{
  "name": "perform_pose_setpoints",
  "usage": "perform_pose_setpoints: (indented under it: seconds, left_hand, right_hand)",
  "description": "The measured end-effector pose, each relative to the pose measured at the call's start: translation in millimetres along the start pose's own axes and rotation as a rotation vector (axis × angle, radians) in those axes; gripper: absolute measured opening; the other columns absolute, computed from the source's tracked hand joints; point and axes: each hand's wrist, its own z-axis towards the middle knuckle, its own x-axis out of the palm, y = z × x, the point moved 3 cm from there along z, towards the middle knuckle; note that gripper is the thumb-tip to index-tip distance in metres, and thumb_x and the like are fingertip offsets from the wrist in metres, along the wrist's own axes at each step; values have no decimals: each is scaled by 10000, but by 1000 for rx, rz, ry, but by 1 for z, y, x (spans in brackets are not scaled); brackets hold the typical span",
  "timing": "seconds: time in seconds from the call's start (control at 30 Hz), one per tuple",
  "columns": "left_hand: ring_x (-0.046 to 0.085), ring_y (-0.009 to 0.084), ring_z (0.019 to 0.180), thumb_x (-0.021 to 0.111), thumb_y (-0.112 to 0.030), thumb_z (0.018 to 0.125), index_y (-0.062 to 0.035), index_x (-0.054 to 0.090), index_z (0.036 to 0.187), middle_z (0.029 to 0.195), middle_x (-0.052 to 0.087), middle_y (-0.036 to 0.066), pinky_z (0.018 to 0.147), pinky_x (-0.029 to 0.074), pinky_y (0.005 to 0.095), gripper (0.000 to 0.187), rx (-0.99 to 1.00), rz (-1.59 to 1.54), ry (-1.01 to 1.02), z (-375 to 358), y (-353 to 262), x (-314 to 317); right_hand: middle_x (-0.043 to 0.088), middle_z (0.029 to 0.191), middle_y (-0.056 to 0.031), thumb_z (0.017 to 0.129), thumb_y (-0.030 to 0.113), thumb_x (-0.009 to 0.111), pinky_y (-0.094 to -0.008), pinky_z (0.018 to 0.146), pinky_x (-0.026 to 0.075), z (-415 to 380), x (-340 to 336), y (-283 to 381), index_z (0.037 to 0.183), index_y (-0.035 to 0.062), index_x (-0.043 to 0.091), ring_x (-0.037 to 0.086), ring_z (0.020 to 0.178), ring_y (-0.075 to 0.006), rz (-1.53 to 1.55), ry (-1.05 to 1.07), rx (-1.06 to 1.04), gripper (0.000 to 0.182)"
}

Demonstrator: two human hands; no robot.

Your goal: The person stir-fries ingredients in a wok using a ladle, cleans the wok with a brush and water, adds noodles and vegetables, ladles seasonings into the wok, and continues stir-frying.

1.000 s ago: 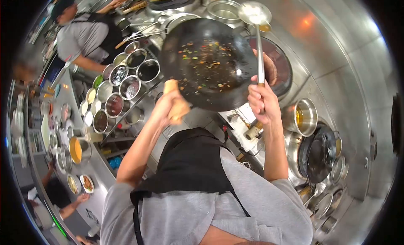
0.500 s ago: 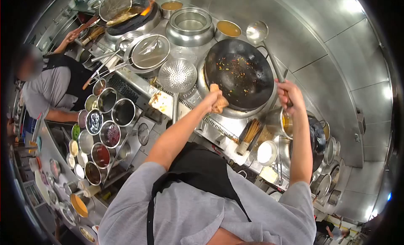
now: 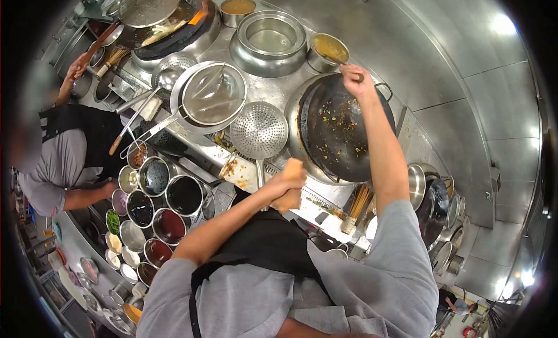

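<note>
My left hand (image 3: 286, 184) is clamped round the wooden handle (image 3: 289, 199) of the wok (image 3: 340, 129), which sits tilted on the burner just ahead of me, holding only scattered red and green scraps. To its left round tubs (image 3: 168, 204) hold dark sauces and pastes. Further out, my right hand (image 3: 356, 81) is closed on a ladle (image 3: 343, 62) dipped into a small pot (image 3: 327, 51) of brownish liquid. Beside that stands a big empty steel pot (image 3: 268, 43).

One head-worn view (fisheye) looks steeply down, close over the wok (image 3: 340, 129).
</note>
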Motion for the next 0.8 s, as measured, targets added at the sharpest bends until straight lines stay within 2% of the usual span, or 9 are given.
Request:
perform_pose_setpoints:
  seconds: [0.07,0.1,0.17,0.27,0.43,0.57,0.63,0.73,0.8]
  left_hand:
    - [637,149,882,743,-163,862,-45,574,1231,1009,653,38,792,529,314,423,129,111,-204,-58,-19,-22]
    - [646,161,909,729,-143,856,-26,568,1237,1011,661,51,827,528,325,430,307,297,-347,-75,-19,-34]
    - [660,225,944,722,-150,836,-34,554,1260,1059,668,93,860,522,365,471,356,482,-517,-97,-28,-39]
    - [655,455,920,726,-227,808,-50,517,1238,958,673,247,797,529,469,510,425,625,-580,-86,-40,-22]
    - [661,354,1000,702,-179,831,-29,494,1312,1089,657,179,881,507,405,545,281,603,-404,-51,-31,-4]
    - [685,305,900,674,-134,838,-35,444,1334,991,669,153,827,529,390,556,519,491,-389,-76,-36,-6]
    - [672,237,916,641,-81,848,-14,439,1337,1036,647,119,842,529,358,534,491,214,-333,-102,-45,0]
    - [661,175,939,570,22,840,4,435,1341,1076,614,86,858,526,322,519,467,5,-335,-133,-63,25]
    - [659,183,937,560,36,831,3,444,1334,1063,615,88,849,524,325,518,435,-52,-370,-145,-55,36]
  right_hand:
    - [476,567,-26,892,57,532,-282,379,343,-1,-1,6,822,37,509,498,466,-134,6,62,34,76]
    - [500,571,-43,876,66,546,-294,381,359,-10,6,7,839,18,523,518,471,-146,-502,-143,22,65]
    - [546,579,-76,846,84,576,-318,386,393,-46,38,11,875,-19,550,559,482,-169,-1514,-561,7,110]
    - [590,593,-108,811,98,618,-355,389,424,-34,4,5,937,-55,576,599,504,-196,-1622,-767,-439,203]
    - [554,647,-1,891,99,667,-270,380,397,-8,58,-53,974,56,578,502,461,-102,-742,-426,-354,129]
    - [542,654,9,902,101,688,-250,372,360,32,68,-118,1046,74,554,472,458,-83,-439,-343,-267,199]
    - [511,635,19,929,79,632,-232,374,340,47,65,-127,1096,37,528,443,438,-66,-174,-223,-92,202]
    - [468,614,35,960,61,548,-215,373,327,26,64,-132,1074,-22,526,429,430,-48,524,384,95,143]
    - [435,606,45,969,44,466,-213,363,324,-18,71,-135,1050,-79,514,415,416,-39,621,489,64,155]
